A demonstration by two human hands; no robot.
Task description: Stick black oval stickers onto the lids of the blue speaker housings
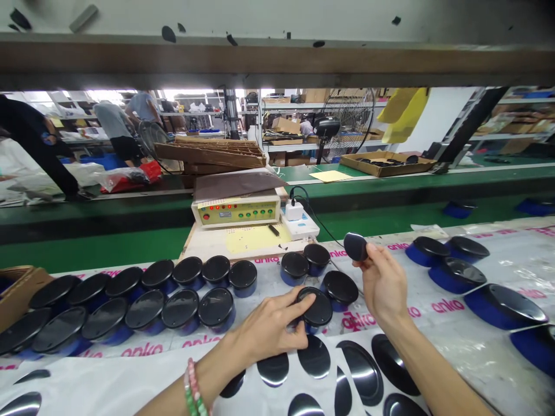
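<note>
My left hand (271, 323), with a beaded bracelet on its wrist, grips a round blue case with a glossy black top (318, 307) by its left side. Raised to the right, my right hand (384, 283) pinches a thin black round sticker (355, 247) between thumb and fingers, apart from the case. Beneath both hands lie white sheets (243, 398) carrying several similar black discs (314, 356). Other blue cases with black tops (340, 289) stand just behind the one I hold. Two rows of such cases (180, 309) reach to the left.
More blue cases (457, 274) stand on the right over printed plastic film. Behind the work area sit a control box (236, 211) with lit lamps and a white power strip (301, 224). A green conveyor (359, 216) runs across. Overhead is a shelf edge (277, 60); people stand far left.
</note>
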